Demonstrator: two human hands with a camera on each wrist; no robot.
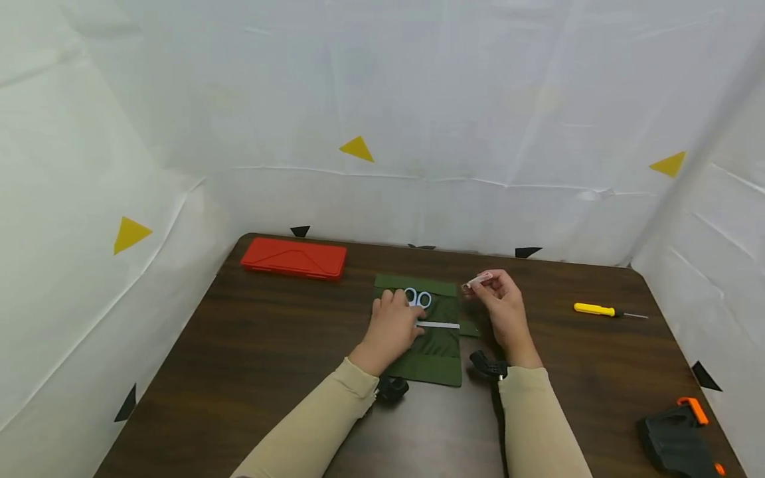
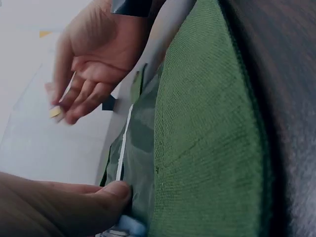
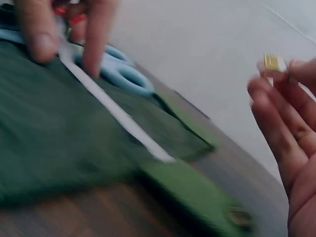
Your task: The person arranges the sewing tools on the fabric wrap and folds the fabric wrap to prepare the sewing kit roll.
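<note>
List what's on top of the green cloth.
On the cloth are blue scissors and a white strap. The left grip covers part of both in the head view; anything else beneath it can't be seen.

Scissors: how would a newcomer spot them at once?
In the head view, find the green cloth on the brown table. Toward its far edge, beside the left hand, lie the scissors: pale blue, with two round loops, unlike the straight white strip just below them.
</note>
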